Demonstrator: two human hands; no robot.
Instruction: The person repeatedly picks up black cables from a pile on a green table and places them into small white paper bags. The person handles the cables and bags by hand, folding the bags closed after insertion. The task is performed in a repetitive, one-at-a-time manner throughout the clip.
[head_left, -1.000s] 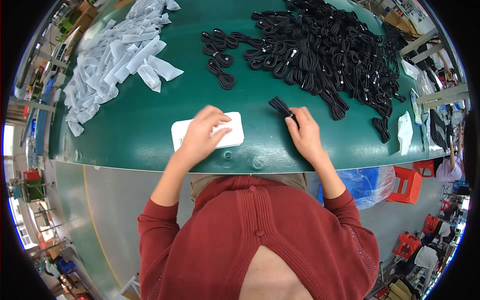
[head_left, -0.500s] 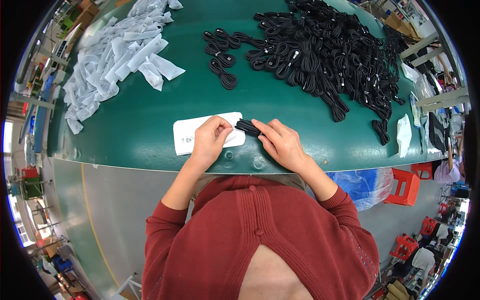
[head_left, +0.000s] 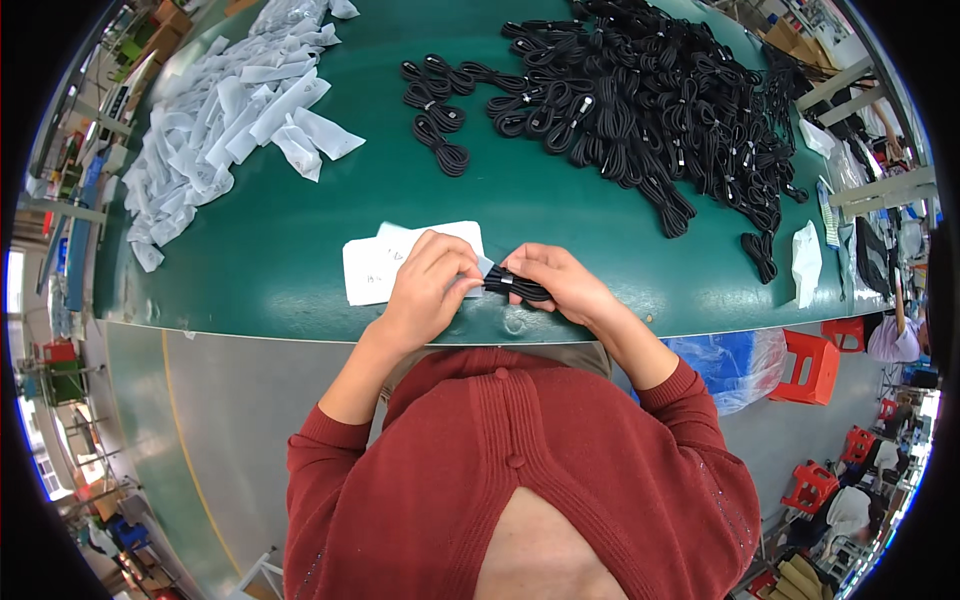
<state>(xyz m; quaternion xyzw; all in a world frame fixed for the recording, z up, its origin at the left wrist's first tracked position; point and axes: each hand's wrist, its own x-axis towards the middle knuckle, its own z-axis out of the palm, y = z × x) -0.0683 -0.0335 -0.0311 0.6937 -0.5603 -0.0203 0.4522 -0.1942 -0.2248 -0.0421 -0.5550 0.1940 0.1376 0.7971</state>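
Observation:
Near the front edge of the green table, my right hand (head_left: 567, 283) is closed round a coiled black cable (head_left: 520, 284) with a pale tie about its middle. My left hand (head_left: 434, 290) pinches a translucent white bag (head_left: 487, 265) by its edge, right against the left end of that coil. Whether the coil's tip sits inside the bag or only touches it, I cannot tell, as my fingers hide the spot. Under and beside my left hand lies a stack of flat white bags (head_left: 368, 270) with small printed marks.
A big heap of coiled black cables (head_left: 650, 110) covers the table's far right, with several coils (head_left: 437, 115) to its left. Filled white bags (head_left: 215, 130) pile up at the far left. A white packet (head_left: 806, 263) lies at the right. Red stools (head_left: 806, 368) stand beyond the front edge.
A bag has come up off the stack in my left hand. My right hand has shifted slightly right and nearer with the coil, turning it so its tie shows.

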